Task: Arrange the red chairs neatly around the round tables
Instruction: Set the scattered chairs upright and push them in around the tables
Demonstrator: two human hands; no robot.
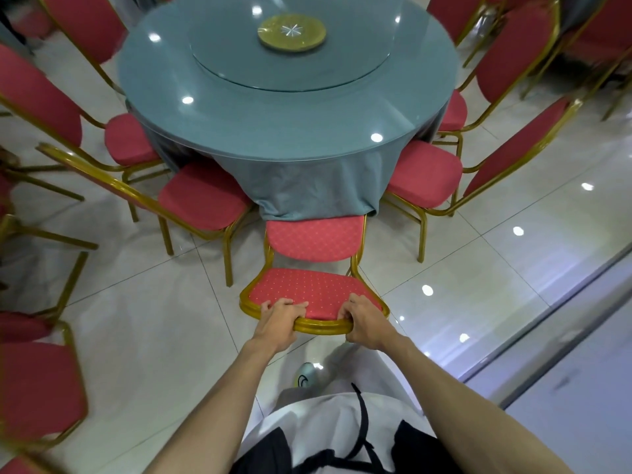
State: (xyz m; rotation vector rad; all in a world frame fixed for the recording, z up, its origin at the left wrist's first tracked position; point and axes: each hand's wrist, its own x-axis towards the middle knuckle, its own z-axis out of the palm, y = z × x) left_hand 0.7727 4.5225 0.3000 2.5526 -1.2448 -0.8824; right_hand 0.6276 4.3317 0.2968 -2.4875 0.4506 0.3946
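Hands grip the gold top rail of a red chair [314, 289], the left hand [278, 321] and the right hand [364, 319] side by side with fingers curled over it, while the seat front stands just at the hanging cloth [307, 186] of the round table [290, 114], between two neighbour chairs [205, 196] [424, 172].

Tablecloth [307, 186] ahead, chairs [205, 200] either side

A gold disc [291, 32] sits on a glass turntable [239, 63] (glossy tiled floor [478, 268] below).
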